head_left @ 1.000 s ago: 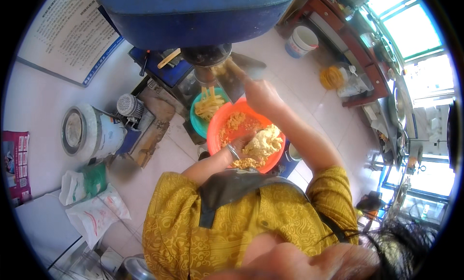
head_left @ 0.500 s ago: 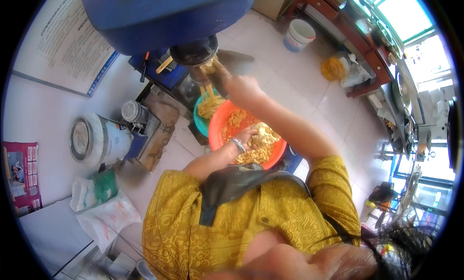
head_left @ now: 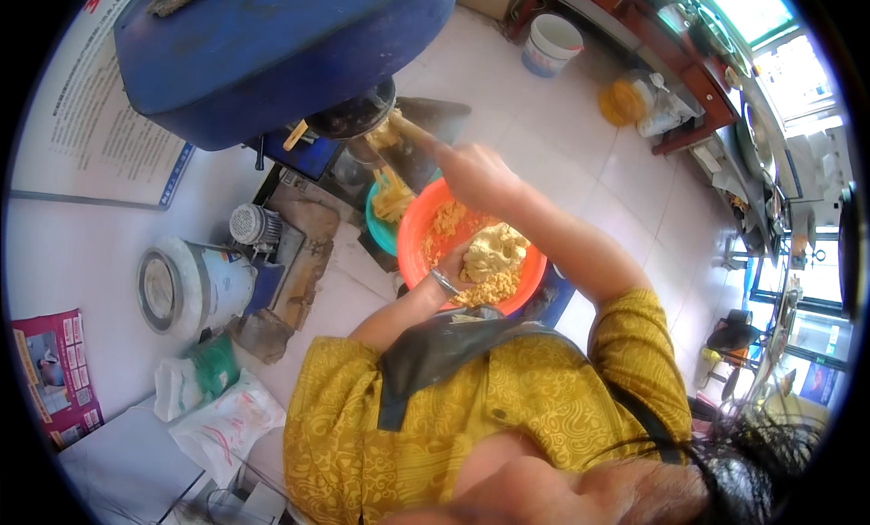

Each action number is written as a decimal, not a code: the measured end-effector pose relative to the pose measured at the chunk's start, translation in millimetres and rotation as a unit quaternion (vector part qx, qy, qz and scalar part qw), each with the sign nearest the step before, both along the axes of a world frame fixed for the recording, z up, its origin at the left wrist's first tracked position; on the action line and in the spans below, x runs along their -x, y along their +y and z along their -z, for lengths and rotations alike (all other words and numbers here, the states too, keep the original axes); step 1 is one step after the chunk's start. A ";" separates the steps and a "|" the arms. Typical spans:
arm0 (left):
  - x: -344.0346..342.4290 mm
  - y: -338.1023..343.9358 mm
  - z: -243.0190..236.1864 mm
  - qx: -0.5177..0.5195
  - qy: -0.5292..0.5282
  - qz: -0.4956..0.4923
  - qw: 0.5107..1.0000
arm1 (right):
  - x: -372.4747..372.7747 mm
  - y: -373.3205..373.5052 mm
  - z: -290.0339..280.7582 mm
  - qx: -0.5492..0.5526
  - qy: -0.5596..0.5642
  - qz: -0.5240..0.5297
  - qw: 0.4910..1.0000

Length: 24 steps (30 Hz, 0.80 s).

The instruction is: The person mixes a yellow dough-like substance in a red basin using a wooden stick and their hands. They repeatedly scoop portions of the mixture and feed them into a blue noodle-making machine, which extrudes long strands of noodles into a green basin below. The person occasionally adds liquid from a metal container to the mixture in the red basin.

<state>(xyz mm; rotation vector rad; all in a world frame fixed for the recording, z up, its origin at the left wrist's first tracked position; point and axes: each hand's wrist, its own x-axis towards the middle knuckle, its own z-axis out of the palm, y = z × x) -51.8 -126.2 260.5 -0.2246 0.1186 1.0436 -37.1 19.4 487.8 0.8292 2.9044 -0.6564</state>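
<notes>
In the orange-red basin (head_left: 407,244) my left hand (head_left: 453,264), with a silvery bracelet at the wrist, curls against a large lump of yellowish dough (head_left: 497,251). The dough partly hides its fingers. Loose dough crumbs (head_left: 489,289) lie around and under the lump. Higher up, my right hand (head_left: 480,173) is closed on a short wooden stick (head_left: 415,133). Its far end reaches the dark round mouth (head_left: 358,115) of the blue machine (head_left: 281,58), where some dough shows. Thick yellow strands (head_left: 392,197) hang below the machine into a green basin (head_left: 379,226).
A motor (head_left: 255,224) and a white drum (head_left: 195,285) stand at the left, with sacks (head_left: 227,421) nearer. A white bucket (head_left: 551,46) and an orange-yellow container (head_left: 623,103) are on the tiled floor, beside a dark red table (head_left: 698,94) at far right.
The view has shifted slightly, showing more of the machine's top. My left hand has moved to the dough lump's left side, and more of the lump shows. My right hand keeps hold of the stick.
</notes>
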 end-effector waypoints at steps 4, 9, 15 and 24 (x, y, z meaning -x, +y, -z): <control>7.5 7.3 -10.1 -0.080 -0.067 0.002 0.995 | 3.9 -0.5 -6.2 -0.013 -0.019 -0.004 1.000; 7.3 8.0 8.6 -0.016 0.015 -0.009 1.000 | -7.8 11.8 -22.8 -0.026 -0.027 -0.007 0.999; 4.4 7.8 7.4 -0.150 -0.037 -0.012 0.988 | -23.0 1.0 -20.4 -0.057 -0.084 -0.039 0.994; -7.3 1.3 22.6 -0.104 -0.185 0.038 0.976 | -1.4 -1.7 -23.2 -0.060 -0.081 -0.049 0.994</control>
